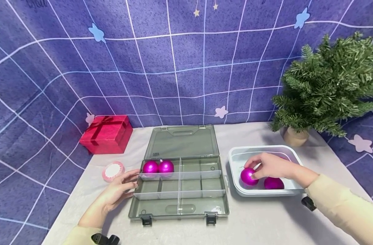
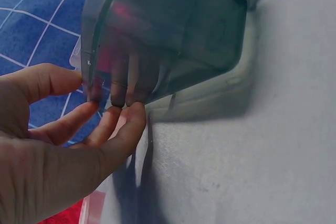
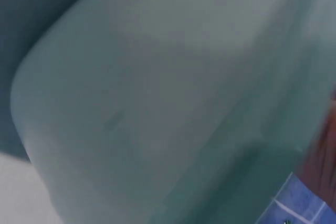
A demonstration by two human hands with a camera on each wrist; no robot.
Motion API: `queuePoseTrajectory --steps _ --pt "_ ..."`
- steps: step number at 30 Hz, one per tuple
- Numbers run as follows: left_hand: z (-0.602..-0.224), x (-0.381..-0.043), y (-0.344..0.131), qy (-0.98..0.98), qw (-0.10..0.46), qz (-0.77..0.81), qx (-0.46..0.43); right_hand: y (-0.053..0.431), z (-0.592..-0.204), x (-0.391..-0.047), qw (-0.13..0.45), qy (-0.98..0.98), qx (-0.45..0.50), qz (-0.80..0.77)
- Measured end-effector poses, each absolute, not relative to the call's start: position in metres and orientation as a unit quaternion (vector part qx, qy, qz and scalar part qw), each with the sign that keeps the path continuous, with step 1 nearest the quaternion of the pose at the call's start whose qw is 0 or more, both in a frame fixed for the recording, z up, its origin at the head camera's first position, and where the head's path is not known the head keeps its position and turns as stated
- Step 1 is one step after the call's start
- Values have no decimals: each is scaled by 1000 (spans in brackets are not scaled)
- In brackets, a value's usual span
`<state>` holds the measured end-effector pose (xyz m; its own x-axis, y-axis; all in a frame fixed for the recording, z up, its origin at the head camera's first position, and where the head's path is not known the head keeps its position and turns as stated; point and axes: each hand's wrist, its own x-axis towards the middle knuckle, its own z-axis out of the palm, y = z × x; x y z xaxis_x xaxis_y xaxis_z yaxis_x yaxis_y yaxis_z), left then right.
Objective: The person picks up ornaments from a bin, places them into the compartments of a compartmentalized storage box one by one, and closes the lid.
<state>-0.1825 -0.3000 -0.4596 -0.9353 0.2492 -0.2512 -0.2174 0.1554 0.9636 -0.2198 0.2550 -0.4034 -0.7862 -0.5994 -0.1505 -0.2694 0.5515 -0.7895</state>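
In the head view, my right hand (image 1: pixel 271 165) pinches a shiny magenta Christmas ball (image 1: pixel 249 176) between thumb and fingers, inside the white plastic basin (image 1: pixel 266 194). Other magenta balls (image 1: pixel 274 183) lie in the basin, partly behind the hand. My left hand (image 1: pixel 115 192) rests its fingertips against the left side of a translucent grey-green compartment box (image 1: pixel 178 217). The left wrist view shows those fingers (image 2: pixel 123 135) on the box wall, the thumb by its rim. Two magenta balls (image 1: pixel 150 167) sit side by side in the box's back-left compartment. Its lid (image 1: pixel 182 143) lies open behind.
A red gift box (image 1: pixel 108 136) stands at the back left, with a small pink-and-white round item (image 1: pixel 113 170) in front of it. A small artificial fir tree (image 1: pixel 330 81) stands behind the basin at right. A starry blue cloth (image 1: pixel 186 68) hangs behind the table.
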Motion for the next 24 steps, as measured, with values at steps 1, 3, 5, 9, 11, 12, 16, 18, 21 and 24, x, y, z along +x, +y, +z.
queuePoseTrajectory --steps 1,3,5,9,11,12,16,18,21,24 --pt "-460 -183 -300 739 179 650 11 257 -400 -220 209 851 -249 -411" --pt "-460 -183 -300 739 179 649 10 261 -391 -222 213 842 -242 -433" --pt "-460 -183 -300 740 178 648 12 264 -382 -225 209 832 -241 -454" --pt "-459 -183 -299 743 177 645 12 262 -364 -233 200 816 -229 -492" --pt "-459 -183 -299 743 177 646 6 257 -358 -236 196 806 -222 -513" --pt "-459 -183 -299 743 177 646 7 253 -356 -237 198 798 -216 -527" --pt "-460 -183 -300 741 180 647 5 231 -351 -241 210 751 -201 -593" --pt "-460 -182 -300 740 180 647 8 217 -350 -242 218 725 -193 -624" --pt "-461 -182 -299 740 180 648 9 196 -351 -245 223 700 -182 -654" --pt "-461 -182 -299 740 180 648 8 175 -351 -246 228 685 -169 -670"
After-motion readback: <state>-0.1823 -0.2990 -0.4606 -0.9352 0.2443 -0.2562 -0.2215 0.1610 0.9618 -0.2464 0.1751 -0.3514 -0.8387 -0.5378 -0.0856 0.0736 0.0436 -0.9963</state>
